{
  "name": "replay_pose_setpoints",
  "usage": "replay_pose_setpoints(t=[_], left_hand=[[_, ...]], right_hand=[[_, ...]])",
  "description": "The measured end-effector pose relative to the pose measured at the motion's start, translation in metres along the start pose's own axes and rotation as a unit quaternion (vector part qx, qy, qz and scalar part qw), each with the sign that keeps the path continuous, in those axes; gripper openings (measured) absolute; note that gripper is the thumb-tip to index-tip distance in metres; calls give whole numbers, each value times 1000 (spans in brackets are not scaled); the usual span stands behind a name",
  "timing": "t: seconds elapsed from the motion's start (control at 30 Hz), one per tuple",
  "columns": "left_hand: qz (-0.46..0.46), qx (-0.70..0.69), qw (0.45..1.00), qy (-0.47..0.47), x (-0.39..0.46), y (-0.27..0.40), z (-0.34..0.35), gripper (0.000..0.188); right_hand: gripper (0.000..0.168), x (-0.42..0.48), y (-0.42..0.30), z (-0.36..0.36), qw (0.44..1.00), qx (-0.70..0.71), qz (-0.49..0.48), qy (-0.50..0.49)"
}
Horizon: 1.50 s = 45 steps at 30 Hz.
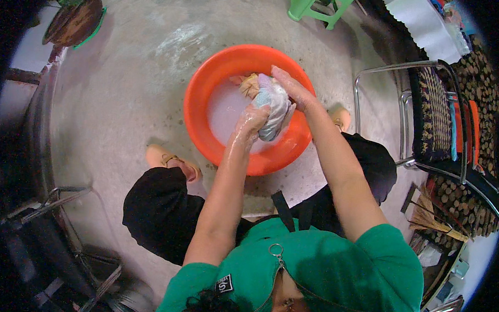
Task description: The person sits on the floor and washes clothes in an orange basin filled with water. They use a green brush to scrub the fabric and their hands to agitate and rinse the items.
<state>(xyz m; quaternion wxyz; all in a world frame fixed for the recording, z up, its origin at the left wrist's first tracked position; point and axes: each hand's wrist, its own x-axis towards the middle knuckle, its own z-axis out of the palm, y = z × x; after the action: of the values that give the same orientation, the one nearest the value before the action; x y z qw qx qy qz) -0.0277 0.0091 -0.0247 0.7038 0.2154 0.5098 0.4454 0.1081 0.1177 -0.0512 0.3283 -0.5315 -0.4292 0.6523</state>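
An orange plastic basin [250, 169] rests on the floor between my feet, with cloudy, sudsy water [228, 115] in it. Above the water I hold a wet, bunched cloth [276, 107] in white, pale blue and lilac. My left hand [251, 119] grips its near left side, wet and shiny. On the far right side my right hand [291, 87] presses against the cloth, its fingers partly hidden. Just beyond the bundle, a tan piece of fabric [249, 86] shows inside the basin; whether it is joined to the cloth I cannot tell.
A green plastic stool [320, 7] stands at the far right. To the right is a metal-framed chair [433, 120] with a patterned cover, and a straw broom [437, 223] lies below it. Metal chair legs [70, 203] are at the left. A brown pot [73, 22] sits far left.
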Motion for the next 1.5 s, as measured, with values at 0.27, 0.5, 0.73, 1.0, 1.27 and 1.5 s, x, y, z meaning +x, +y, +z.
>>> replay_pose_setpoints(t=[0.27, 0.5, 0.73, 1.0, 1.27, 1.5], left_hand=[[-103, -265, 957, 47, 8, -10, -33, 68], [-106, -474, 870, -81, -1, 12, -24, 67], [98, -356, 923, -109, 46, -45, -41, 53], [23, -400, 914, -66, 71, -66, -54, 29], [-18, -263, 957, 119, 39, -57, 6, 38], [218, -301, 927, -58, 76, -90, -82, 33]], right_hand=[[27, -23, -51, 22, 947, -224, -209, 95], [32, -91, 9, 98, 861, -444, -228, 94], [32, -95, 14, 93, 822, -440, -356, 58], [30, -87, 20, 100, 859, -422, -262, 127], [32, -34, 44, 33, 873, -382, -226, 202], [32, -106, 22, 119, 888, -359, -275, 89]])
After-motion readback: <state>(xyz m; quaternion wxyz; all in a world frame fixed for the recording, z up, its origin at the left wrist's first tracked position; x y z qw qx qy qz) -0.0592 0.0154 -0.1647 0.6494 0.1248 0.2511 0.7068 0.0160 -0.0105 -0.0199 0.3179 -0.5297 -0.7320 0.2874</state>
